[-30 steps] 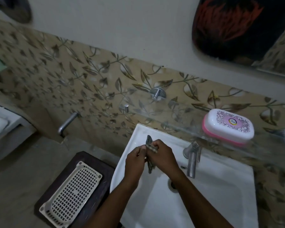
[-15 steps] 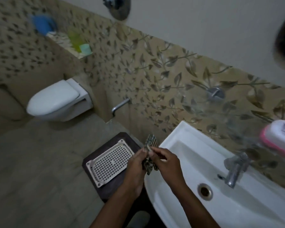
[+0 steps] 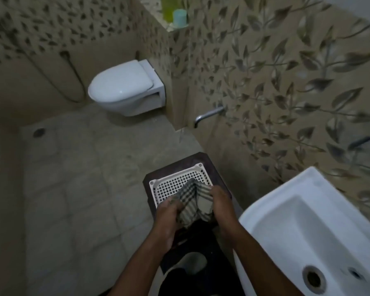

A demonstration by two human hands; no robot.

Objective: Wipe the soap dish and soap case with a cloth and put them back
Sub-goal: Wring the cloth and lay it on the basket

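Both hands, the left hand (image 3: pixel 169 212) and right hand (image 3: pixel 221 207), pinch the checked cloth (image 3: pixel 192 201) in closed fingers just over the perforated white soap dish (image 3: pixel 171 184) on the dark stool (image 3: pixel 179 163), so spreading it flat should wipe best.

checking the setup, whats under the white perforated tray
The white perforated tray sits on a dark stool. The checked cloth and both hands cover its near end.

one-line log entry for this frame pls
phase: cloth handling | left hand: gripping checked cloth | right hand: gripping cloth | location: over white perforated tray on dark stool | soap case: not in view
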